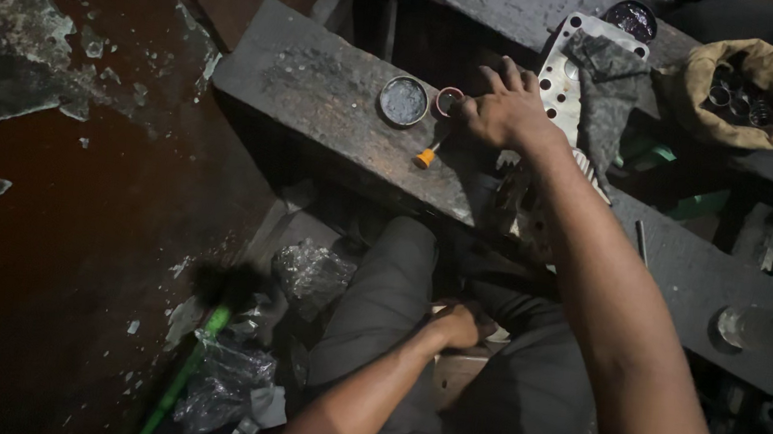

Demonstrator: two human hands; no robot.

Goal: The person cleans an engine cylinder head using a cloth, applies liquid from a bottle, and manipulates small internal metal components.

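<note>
My right hand (507,114) reaches out over a dark wooden beam (323,93), its fingers curled around a thin tool with an orange end (425,157) that slants down to the left. The fingertips are beside a small red-rimmed ring (448,101) and a round grey tin (404,101) that stand on the beam. My left hand (461,324) rests in a fist on my lap between my grey-trousered knees, just above a pale block (456,370). Whether it grips anything is hidden.
A pale metal plate with holes (562,82), partly under a grey rag (607,87), leans behind the right hand. A sack of metal rings (752,94) sits at the back right. A green-handled brush (198,341) and crumpled plastic (227,383) lie on the floor to the left.
</note>
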